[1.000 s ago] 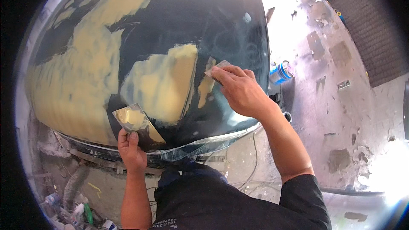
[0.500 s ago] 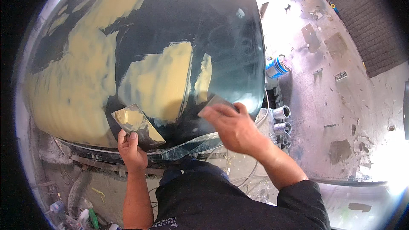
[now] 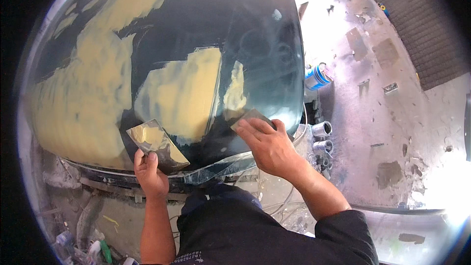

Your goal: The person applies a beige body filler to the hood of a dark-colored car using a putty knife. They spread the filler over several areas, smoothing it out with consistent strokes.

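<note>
A dark car panel, apparently a hood point(image 3: 186, 14), curves out in front of me, patched with yellowish body filler. In my left hand point(image 3: 151, 174) is a flat metal putty spreader point(image 3: 169, 154), pinched by its near edge, with a dab of filler point(image 3: 147, 135) on its face. My right hand point(image 3: 274, 149) presses its fingers on a second thin, dark spreader point(image 3: 255, 115), held low over the panel's right part. This blade's edge lies at the lower end of a narrow filler strip point(image 3: 235, 86); contact with the surface is hard to tell. A broad filler patch point(image 3: 181, 95) lies between the hands.
Right of the panel stand a blue-and-white can point(image 3: 318, 76) and several metal cans point(image 3: 322, 129). A large scuffed, pale panel point(image 3: 363, 118) fills the right side. Hoses point(image 3: 287, 201) run over the floor, and bottles point(image 3: 93, 250) lie at lower left.
My right hand and its spreader have shifted slightly right and are no longer blurred. The narrow strip's lower end looks wider. My left hand has barely moved.
</note>
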Tool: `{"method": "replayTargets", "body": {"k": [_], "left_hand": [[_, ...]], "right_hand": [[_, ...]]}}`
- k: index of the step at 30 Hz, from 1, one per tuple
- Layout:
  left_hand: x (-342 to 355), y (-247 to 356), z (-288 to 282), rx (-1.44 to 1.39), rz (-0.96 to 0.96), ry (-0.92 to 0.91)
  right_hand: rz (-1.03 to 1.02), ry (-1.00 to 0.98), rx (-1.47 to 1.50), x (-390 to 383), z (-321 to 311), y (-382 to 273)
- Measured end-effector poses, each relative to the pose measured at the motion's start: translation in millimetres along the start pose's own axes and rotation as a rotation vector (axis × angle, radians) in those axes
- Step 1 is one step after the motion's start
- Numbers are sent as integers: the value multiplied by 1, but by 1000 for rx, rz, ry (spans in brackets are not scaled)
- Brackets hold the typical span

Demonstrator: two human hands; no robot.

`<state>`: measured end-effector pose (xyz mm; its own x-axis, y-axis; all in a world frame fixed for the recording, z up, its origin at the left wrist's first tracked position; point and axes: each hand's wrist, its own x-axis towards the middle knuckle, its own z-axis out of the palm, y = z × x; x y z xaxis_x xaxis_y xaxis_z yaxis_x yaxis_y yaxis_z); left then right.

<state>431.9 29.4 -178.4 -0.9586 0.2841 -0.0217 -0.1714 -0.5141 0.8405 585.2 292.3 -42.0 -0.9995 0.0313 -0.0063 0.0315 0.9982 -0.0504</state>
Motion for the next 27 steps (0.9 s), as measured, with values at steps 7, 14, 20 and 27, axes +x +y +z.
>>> {"method": "replayTargets", "body": {"k": [7, 14, 20, 27], "left_hand": [[2, -4, -5, -35, 0, -26], [-3, -8, -11, -42, -14, -7], [-3, -4, -6, 8, 5, 19], [2, -3, -5, -2, 8, -26]], "right_hand": [[-17, 240, 25, 53, -29, 52], [56, -152, 187, 64, -36, 51], [-53, -50, 78, 11, -9, 36], [-66, 69, 13, 18, -26, 52]]}}
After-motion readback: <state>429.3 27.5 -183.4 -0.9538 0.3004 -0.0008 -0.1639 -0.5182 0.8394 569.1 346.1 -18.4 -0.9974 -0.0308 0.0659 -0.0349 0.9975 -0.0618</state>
